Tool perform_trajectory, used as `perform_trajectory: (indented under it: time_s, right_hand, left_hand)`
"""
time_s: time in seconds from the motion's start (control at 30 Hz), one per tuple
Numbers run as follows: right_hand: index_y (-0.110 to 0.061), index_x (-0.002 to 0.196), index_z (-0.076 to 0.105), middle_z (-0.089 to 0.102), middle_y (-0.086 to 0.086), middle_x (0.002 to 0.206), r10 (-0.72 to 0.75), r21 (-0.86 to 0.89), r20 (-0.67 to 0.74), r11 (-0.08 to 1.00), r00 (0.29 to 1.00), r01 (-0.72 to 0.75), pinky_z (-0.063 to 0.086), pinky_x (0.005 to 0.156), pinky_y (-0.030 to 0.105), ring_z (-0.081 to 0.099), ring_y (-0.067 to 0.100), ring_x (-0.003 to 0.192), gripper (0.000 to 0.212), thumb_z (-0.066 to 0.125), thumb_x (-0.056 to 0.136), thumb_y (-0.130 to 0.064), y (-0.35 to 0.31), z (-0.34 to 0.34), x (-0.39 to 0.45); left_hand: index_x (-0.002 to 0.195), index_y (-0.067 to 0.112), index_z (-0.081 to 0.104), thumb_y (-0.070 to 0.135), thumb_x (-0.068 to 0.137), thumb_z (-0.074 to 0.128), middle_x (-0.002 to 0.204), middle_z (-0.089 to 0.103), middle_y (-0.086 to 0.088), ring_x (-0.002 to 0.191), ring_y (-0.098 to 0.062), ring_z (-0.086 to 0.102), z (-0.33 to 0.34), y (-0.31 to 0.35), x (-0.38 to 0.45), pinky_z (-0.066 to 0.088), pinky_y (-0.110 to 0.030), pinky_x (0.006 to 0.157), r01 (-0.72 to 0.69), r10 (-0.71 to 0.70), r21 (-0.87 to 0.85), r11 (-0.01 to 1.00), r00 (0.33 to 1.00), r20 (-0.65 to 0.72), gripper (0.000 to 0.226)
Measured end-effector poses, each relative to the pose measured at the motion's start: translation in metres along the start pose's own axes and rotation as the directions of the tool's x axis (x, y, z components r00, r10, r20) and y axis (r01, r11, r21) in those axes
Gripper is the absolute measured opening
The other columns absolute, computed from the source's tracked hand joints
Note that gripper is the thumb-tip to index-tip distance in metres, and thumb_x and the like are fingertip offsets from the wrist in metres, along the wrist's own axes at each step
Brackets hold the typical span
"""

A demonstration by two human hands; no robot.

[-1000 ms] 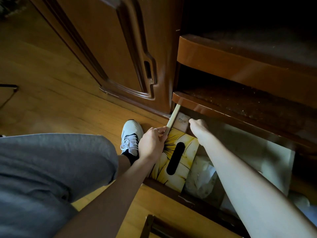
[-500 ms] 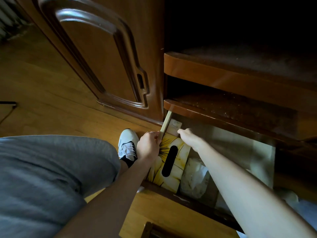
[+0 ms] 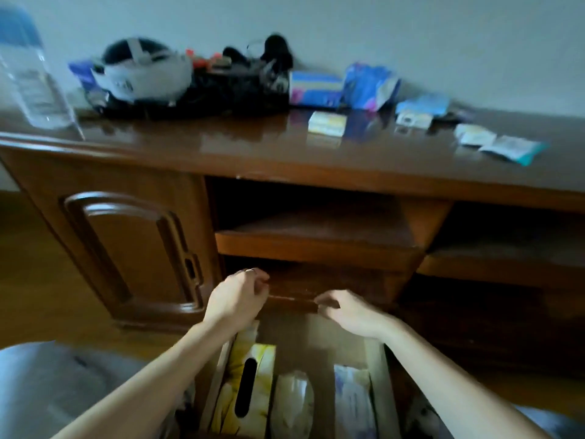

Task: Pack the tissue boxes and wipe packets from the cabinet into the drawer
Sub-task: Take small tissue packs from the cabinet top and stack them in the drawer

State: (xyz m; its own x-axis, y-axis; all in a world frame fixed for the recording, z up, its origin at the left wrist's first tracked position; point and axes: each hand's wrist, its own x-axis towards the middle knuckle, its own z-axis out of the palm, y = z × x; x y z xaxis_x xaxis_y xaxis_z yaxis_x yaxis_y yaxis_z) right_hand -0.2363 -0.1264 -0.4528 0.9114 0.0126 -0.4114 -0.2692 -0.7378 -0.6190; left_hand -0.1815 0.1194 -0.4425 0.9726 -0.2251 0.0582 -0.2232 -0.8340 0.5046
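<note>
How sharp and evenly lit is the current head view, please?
Head view: motion blur smears the cabinet top's clutter, notably the headset and bottle; glare streaks the glossy cabinet top; the shelves sit in deep shadow; the drawer is dim.

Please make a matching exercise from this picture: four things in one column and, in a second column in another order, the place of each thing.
Things
1. yellow tissue box
2. clear plastic bottle
3. white headset
4. blue and white packet

Places
A. right end of the cabinet top
B. left side of the open drawer
C. far left edge of the cabinet top
D. on the dark pile at the back of the cabinet top

Pairs: 1-B, 2-C, 3-D, 4-A
</note>
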Motion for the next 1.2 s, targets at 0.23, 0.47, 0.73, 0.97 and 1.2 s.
perform_trajectory:
  time_s: [0.23,0.47,0.73,0.97,1.2]
  right_hand:
    - [-0.044,0.113,0.071,0.074,-0.024,0.100,-0.259,0.018,-0.356,0.959,0.898,0.284,0.051,0.081,0.021,0.070,-0.005,0.091,0.018,0.058,0.101,-0.039,-0.064,-0.124,-0.090]
    - [-0.039,0.098,0.075,0.075,-0.025,0.091,-0.291,-0.055,-0.665,0.938,0.688,0.343,0.051,0.080,0.019,0.068,-0.007,0.091,0.025,0.058,0.099,-0.020,-0.080,-0.209,-0.076]
    - [-0.037,0.141,0.049,0.052,-0.007,0.146,-0.223,-0.340,-0.694,0.940,0.685,-0.038,0.047,0.096,0.041,0.050,0.018,0.132,0.048,0.058,0.093,-0.040,-0.096,-0.296,0.029]
    - [-0.022,0.153,0.034,0.038,0.008,0.157,0.030,-0.310,-0.691,0.890,0.722,-0.334,0.032,0.114,0.051,0.033,0.031,0.145,0.066,0.044,0.096,-0.054,-0.077,-0.351,0.113]
    - [-0.021,0.142,0.049,0.052,0.011,0.139,-0.212,-0.500,-0.697,0.828,0.684,-0.253,0.033,0.108,0.045,0.046,0.033,0.130,0.065,0.054,0.087,-0.055,-0.090,-0.338,0.106]
  left_hand:
    - [0.100,0.038,0.074,0.031,0.094,0.062,0.077,0.065,0.021,0.067,0.002,0.061,-0.134,0.101,0.018,0.042,-0.010,0.053,-0.340,0.339,0.070,0.938,0.858,-0.386,0.015]
    - [0.097,0.037,0.073,0.030,0.089,0.057,0.089,0.063,0.014,0.083,-0.013,0.064,-0.175,0.150,0.102,0.043,-0.026,0.063,-0.343,0.330,0.046,0.938,0.847,-0.417,0.019]
    - [0.152,0.035,0.039,0.068,0.087,0.055,0.158,0.040,0.004,0.146,-0.022,0.032,-0.147,0.185,0.240,0.034,-0.045,0.116,-0.419,0.432,0.165,0.893,0.901,-0.046,0.075]
    - [0.157,0.037,0.028,0.064,0.097,0.041,0.160,0.035,0.003,0.150,-0.020,0.024,-0.096,0.191,0.291,0.023,-0.041,0.123,-0.456,0.456,0.160,0.875,0.889,0.040,0.067]
    - [0.152,0.029,0.039,0.065,0.096,0.043,0.141,0.053,-0.005,0.132,-0.027,0.046,-0.101,0.195,0.280,0.041,-0.043,0.105,-0.415,0.447,0.215,0.884,0.885,-0.129,0.066]
